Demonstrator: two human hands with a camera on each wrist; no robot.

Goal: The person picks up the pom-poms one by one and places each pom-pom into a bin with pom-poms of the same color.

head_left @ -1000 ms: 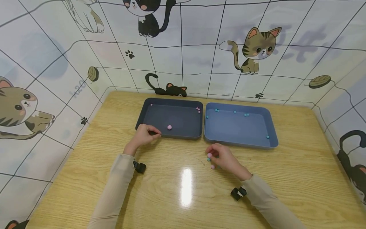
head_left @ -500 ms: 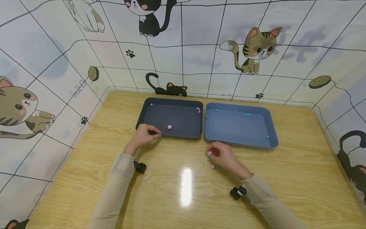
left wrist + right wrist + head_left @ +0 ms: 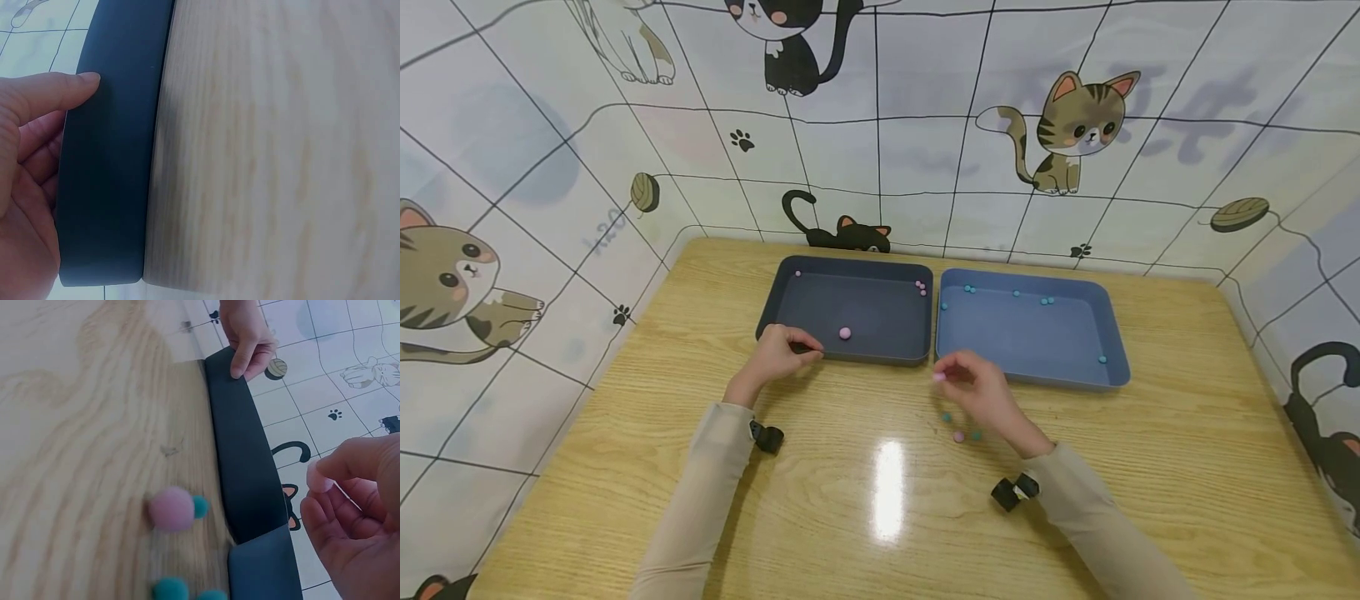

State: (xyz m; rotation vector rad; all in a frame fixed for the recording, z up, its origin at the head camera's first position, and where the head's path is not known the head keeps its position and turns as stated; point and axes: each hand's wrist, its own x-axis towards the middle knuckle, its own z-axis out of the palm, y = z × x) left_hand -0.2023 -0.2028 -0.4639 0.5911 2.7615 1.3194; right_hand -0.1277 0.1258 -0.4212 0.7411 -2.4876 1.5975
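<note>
My right hand (image 3: 987, 402) pinches a small pink pom-pom (image 3: 319, 478) between thumb and fingertips, just in front of the blue tray's (image 3: 1052, 381) near left corner. Below that hand, a second pink pom-pom (image 3: 958, 437) and several teal pom-poms (image 3: 946, 417) lie on the wooden table. My left hand (image 3: 777, 353) grips the near wall of the dark tray (image 3: 112, 175), thumb on the outside and the other fingers behind the rim. Inside the dark tray are one larger pink pom-pom (image 3: 845, 333) and several tiny pink ones (image 3: 921, 287).
Several teal pom-poms (image 3: 1047, 301) sit in the blue tray, mostly along its far and side edges. Both trays stand side by side at the back of the table (image 3: 820, 500). Behind them rises a cat-print backdrop (image 3: 917, 150).
The right hand has lifted away from the loose pom-poms, moving forward and slightly left with the pink pom-pom, uncovering a teal one. The left hand stays at the dark tray.
</note>
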